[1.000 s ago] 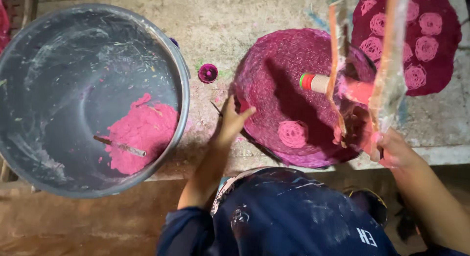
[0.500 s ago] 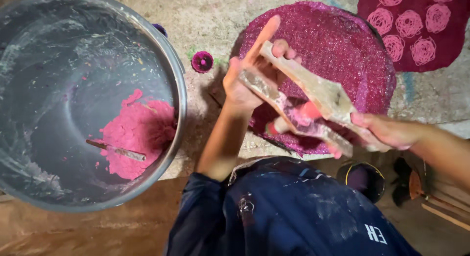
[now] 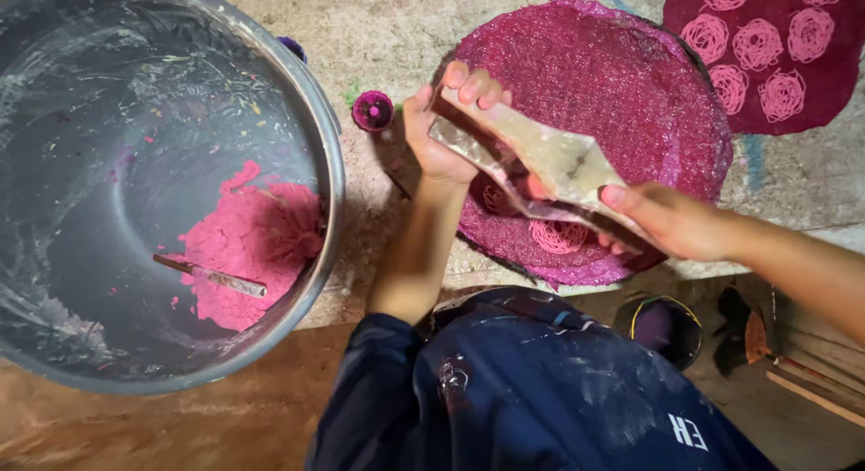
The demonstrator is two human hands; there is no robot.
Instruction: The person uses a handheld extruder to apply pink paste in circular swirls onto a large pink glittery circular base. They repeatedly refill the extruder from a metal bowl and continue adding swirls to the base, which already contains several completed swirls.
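The bag (image 3: 550, 160) is a cloudy plastic cone, stained pink, and it lies flat and slanted over the near-left part of the round mat (image 3: 622, 93), held at both ends so it stays stretched above the surface. The left hand (image 3: 443, 129) grips the upper left end of the bag; the fingers (image 3: 473, 82) curl over its edge and the thumb is underneath, so this hand is closed on the plastic. The right hand (image 3: 667, 221) holds the lower right end, with the thumb pressed on top and the other fingers hidden below, so it is also closed on the bag; how tight, I cannot tell. I think the two-hand hold is to flatten the bag and push the pink paste inside toward one end. Under the bag, on the mat, a pale pink spiral (image 3: 559, 237) is drawn near the front edge, partly covered by the right hand. The mat is magenta and rough, and it rests on a concrete bench (image 3: 378, 39). To the upper right of the mat is a darker mat (image 3: 766, 84) with several pink spirals on it. Just left of the mat, beside the left hand, stands a small purple cap (image 3: 372, 110). Further left of the mat is a big metal basin (image 3: 329, 165); it contains a heap of pink paste (image 3: 257, 246) and a stick (image 3: 212, 276) lying in it.
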